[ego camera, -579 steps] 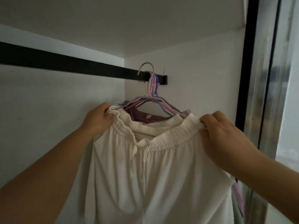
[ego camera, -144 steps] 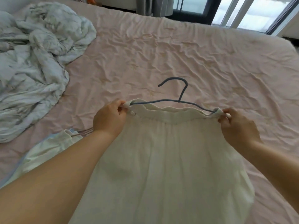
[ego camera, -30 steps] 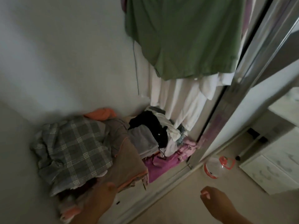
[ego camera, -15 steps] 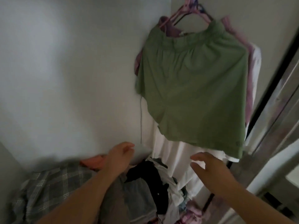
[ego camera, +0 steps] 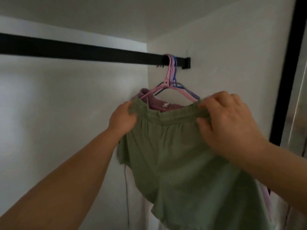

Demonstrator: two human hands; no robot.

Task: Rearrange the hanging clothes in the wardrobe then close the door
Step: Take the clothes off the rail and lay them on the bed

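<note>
Now both hands [ego camera: 123,119] [ego camera: 227,125] pinch the green shorts' [ego camera: 179,155] gathered elastic waistband.

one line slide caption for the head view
Both hands, left hand and right hand, grip green shorts on pink hanger.

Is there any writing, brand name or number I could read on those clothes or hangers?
None can be read.
The small white tag inside the mauve garment behind the green shorts is too small and blurred to show any text.
The pink hanger and black rail show no markings.
</note>
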